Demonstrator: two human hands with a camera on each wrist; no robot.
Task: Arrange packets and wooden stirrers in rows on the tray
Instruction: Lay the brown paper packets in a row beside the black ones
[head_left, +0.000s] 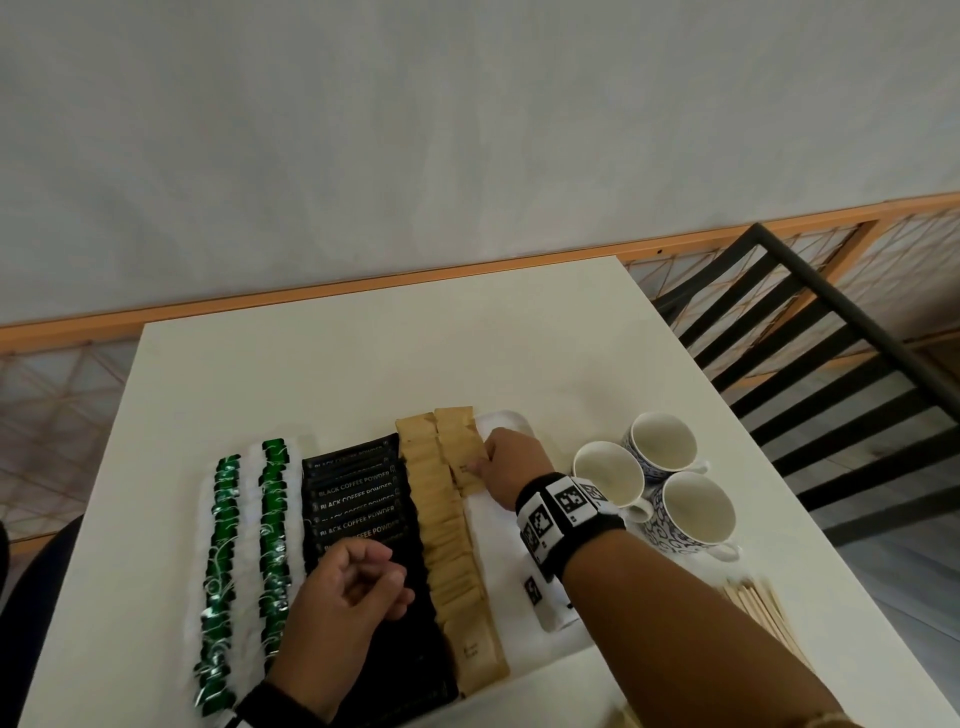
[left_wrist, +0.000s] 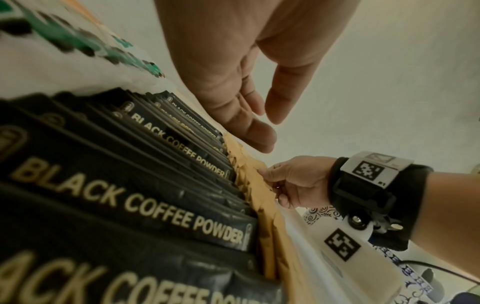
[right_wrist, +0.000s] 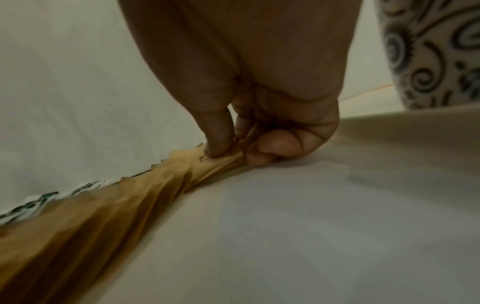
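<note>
Head view shows my right hand (head_left: 511, 467) pinching a brown packet (head_left: 470, 475) in the second brown row, far on the tray (head_left: 511, 421). Left hand (head_left: 345, 597) hovers loosely curled, empty. Next I probably continue this row nearer; stirrers (head_left: 763, 613) wait right.

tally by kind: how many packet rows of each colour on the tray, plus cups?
Green-and-white packet rows: 2
Black coffee packet rows: 1
Brown packet rows: 2, the second short, with the right hand pinching a packet at its near end
Cups: 3
Total: 5 rows, 3 cups
</note>
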